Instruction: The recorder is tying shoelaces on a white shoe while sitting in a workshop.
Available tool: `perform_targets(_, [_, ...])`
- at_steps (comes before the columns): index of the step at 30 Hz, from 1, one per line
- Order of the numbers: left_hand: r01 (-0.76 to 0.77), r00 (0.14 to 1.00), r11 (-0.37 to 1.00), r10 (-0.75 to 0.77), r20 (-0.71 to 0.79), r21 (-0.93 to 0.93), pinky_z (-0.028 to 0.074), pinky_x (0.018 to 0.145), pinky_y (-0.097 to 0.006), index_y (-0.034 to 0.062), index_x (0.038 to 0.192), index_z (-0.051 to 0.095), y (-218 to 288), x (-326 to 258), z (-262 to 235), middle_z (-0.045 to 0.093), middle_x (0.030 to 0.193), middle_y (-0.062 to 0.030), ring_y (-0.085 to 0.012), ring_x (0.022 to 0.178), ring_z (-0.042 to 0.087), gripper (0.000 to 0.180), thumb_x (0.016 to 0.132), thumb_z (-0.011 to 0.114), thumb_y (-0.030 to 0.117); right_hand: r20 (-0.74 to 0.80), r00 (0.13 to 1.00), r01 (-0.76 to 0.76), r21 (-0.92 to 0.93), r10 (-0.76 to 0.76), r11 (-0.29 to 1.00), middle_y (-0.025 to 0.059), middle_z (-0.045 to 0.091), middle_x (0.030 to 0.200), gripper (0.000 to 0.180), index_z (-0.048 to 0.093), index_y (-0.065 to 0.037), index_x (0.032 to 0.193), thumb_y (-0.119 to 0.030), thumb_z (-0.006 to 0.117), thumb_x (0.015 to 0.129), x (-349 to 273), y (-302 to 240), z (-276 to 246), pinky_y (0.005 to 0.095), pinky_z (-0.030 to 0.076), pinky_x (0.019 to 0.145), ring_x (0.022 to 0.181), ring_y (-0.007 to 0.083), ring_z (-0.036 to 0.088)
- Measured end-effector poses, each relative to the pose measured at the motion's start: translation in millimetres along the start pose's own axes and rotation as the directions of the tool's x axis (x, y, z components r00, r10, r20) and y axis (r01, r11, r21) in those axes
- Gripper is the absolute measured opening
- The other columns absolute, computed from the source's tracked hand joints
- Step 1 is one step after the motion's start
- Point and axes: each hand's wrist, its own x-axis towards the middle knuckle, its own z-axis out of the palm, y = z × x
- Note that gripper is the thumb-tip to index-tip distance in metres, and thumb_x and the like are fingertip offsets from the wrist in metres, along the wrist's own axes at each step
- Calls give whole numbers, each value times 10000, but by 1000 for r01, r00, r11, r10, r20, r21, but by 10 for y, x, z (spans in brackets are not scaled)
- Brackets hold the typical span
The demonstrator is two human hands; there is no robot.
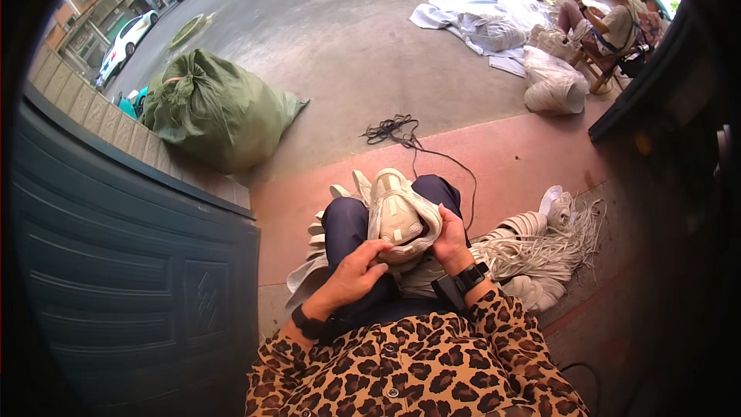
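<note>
A beige shoe upper rests on my lap between my knees, toe end pointing away and its opening toward me. My left hand has thumb and fingertips closed at the near left edge of the opening. On the other side, my right hand grips the right rim, thumb on top and fingers mostly hidden beneath. Beside my right leg lies a heap of beige shoe uppers and pale strips. More beige pieces are stacked by my left leg, partly hidden.
A dark panelled door stands at my left. Beyond it sits a tied green sack. A tangled black cord lies ahead on the floor. At far right a person sits near white bundles and cloth.
</note>
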Motion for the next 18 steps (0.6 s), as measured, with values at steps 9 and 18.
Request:
perform_targets(9, [195, 980, 896, -167, -105, 400, 466, 703, -419, 62, 1042, 535, 22, 102, 239, 582, 986, -171, -358, 876, 567, 307, 749, 619, 103, 131, 991, 50, -133, -32, 990, 115, 541, 1179, 378, 480, 24, 1171, -255, 385, 935, -220, -33, 154, 340, 351, 974, 1087, 218, 503])
perform_targets(18, [252, 944, 909, -154, -293, 332, 461, 714, -402, 38, 1047, 529, -87, 248, 85, 595, 916, -196, -373, 857, 578, 290, 771, 603, 88, -382, 823, -497, -125, 420, 859, 160, 468, 1177, 430, 439, -1, 1168, -357, 421, 927, -776, 228, 121, 367, 395, 943, 1090, 280, 478])
